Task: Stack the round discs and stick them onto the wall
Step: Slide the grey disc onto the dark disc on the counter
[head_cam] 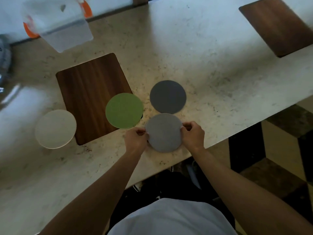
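Head view showed me both hands clamped on the light grey disc (164,132) near the counter's (220,65) front edge: the left hand (136,140) pinched its left rim, the right hand (193,135) its right rim. I judged the stacking barely begun. I would lift it level and centre it over the dark grey disc (168,96) just beyond, rims matched. The green disc (124,110) overlapped the wooden board (88,85); the white disc (55,129) lay apart. I read no writing.
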Demonstrator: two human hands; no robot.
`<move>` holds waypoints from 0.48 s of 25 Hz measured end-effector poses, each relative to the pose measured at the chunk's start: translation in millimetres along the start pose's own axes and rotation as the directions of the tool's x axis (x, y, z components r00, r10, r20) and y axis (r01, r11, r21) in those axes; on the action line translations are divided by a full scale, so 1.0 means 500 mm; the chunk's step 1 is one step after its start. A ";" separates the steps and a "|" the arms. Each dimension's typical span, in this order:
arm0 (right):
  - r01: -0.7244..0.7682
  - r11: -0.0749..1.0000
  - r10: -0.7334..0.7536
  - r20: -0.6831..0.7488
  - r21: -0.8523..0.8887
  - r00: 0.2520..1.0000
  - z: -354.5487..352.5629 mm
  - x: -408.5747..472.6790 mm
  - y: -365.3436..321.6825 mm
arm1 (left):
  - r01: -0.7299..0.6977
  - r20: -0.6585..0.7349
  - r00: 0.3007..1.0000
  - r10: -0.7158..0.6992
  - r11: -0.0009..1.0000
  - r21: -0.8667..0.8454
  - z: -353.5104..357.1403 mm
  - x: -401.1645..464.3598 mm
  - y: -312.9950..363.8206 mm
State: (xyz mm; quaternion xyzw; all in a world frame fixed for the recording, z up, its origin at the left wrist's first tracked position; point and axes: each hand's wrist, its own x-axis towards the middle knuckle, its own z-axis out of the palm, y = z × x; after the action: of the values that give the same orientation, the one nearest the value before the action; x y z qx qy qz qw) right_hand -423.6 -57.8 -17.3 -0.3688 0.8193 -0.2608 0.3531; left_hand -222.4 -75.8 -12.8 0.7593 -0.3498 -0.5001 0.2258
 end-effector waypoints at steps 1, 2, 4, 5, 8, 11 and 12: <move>0.006 1.000 -0.006 0.003 -0.017 1.000 0.001 0.002 0.003 | -0.007 -0.001 1.000 0.007 0.999 0.032 0.001 0.001 0.000; 0.013 0.999 -0.013 0.008 -0.037 1.000 0.001 0.003 0.006 | -0.015 -0.001 1.000 0.015 0.998 0.066 0.001 0.002 -0.001; 0.019 0.997 -0.018 0.021 -0.072 1.000 0.002 0.003 0.010 | -0.035 -0.001 0.999 0.036 0.992 0.121 0.002 -0.001 -0.001; 0.024 0.996 -0.022 0.023 -0.083 0.999 0.003 0.003 0.012 | -0.051 -0.002 0.999 0.052 0.988 0.147 0.003 -0.003 0.000; 0.034 0.993 -0.033 0.014 -0.116 0.999 0.007 0.001 0.012 | -0.138 -0.009 0.989 0.145 0.957 0.255 0.006 -0.012 0.003; 0.044 0.978 -0.048 -0.014 -0.204 0.999 0.009 -0.004 0.010 | -0.199 -0.006 0.976 0.217 0.907 0.371 0.012 -0.017 0.004; 0.049 0.970 -0.057 -0.025 -0.238 0.998 0.008 -0.007 0.010 | -0.212 -0.006 0.972 0.234 0.891 0.402 0.015 -0.019 0.004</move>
State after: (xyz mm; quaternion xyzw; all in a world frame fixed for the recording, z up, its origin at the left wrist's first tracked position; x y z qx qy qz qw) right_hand -420.8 -52.8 -21.8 -0.4259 0.8399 -0.1763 0.2864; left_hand -232.2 -70.1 -8.7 0.7575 -0.5228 -0.3681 0.1317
